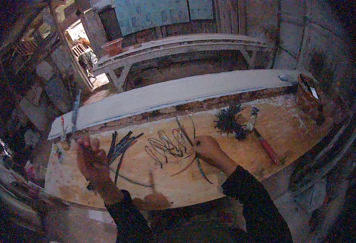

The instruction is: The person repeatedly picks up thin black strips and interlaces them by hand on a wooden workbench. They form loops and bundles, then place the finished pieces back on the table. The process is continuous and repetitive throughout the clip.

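My left hand (92, 160) is raised over the left of the wooden board (202, 190), its fingers closed on a narrow grey blade (76, 111) that points up. Over the middle, my right hand (210, 152) pinches thin dark strips (202, 170), whose ends stick out above and below the fingers. Between the hands lie thin dark wire-like loops (166, 146). Just right of my left hand is a bundle of flat dark strips (123, 146). A bushy cluster of short dark strips (228, 119) lies beyond my right hand, touching a red-handled tool (267, 148) that resembles a hammer.
A long pale plank (174, 91) runs behind the board. At the far right stands a brown container (309, 99); a small upright object (63, 131) is at the left edge. Farther back are a pale bench (178, 46) with an orange basin (112, 47) and a bright doorway (78, 36).
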Tool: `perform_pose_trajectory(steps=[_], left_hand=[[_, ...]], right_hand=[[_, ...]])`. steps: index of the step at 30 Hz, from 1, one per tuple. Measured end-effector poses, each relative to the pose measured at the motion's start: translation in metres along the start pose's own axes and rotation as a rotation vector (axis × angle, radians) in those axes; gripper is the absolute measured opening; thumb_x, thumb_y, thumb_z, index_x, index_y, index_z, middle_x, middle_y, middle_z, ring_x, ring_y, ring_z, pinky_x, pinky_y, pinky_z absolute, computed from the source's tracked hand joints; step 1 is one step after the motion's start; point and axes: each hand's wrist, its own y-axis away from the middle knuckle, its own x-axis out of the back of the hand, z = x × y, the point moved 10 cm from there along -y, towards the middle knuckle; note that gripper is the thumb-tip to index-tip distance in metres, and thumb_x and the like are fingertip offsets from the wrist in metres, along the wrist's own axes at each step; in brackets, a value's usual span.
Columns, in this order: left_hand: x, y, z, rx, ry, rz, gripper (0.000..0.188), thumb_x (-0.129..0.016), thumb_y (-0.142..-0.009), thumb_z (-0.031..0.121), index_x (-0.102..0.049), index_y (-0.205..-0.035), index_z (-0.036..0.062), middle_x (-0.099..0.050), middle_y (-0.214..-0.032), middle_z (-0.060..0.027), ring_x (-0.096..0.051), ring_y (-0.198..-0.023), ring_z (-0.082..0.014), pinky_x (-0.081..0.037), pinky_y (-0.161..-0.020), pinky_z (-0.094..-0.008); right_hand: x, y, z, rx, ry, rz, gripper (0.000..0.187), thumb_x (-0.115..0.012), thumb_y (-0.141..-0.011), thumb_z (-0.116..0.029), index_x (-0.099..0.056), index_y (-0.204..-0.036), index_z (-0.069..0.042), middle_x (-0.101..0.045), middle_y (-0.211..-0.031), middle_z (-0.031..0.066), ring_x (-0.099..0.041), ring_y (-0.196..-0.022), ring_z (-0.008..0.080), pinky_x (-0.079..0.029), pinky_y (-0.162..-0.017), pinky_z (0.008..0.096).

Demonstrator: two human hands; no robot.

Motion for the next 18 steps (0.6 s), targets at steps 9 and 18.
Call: perform_pose_trajectory(steps=[9,18], left_hand=[[0.007,-0.001,-0.061,0.158,-0.608,-0.228,0.025,-0.064,-0.091,0.024,-0.058,-0.106,0.0045,-0.061,-0.097,-0.0039,-0.059,-0.085,-0.0136,-0.054,-0.068,-0.0303],[-0.048,0.096,-0.204,0.794,-0.709,-0.321,0.016,-0.065,-0.089,0.009,-0.063,-0.102,-0.0011,-0.066,-0.089,-0.0064,-0.064,-0.079,-0.0145,-0.054,-0.07,-0.0286]], right_hand=[[0.014,0.004,0.001,0.045,-0.121,0.078,0.022,-0.068,-0.072,-0.024,-0.065,-0.08,-0.004,-0.064,-0.075,0.0133,-0.063,-0.071,0.0253,-0.049,-0.066,0.0379],[0.022,0.013,-0.022,0.079,-0.623,0.056,0.019,-0.068,-0.087,-0.023,-0.064,-0.086,-0.005,-0.057,-0.071,0.0003,-0.055,-0.065,0.0119,-0.046,-0.058,0.0299]])
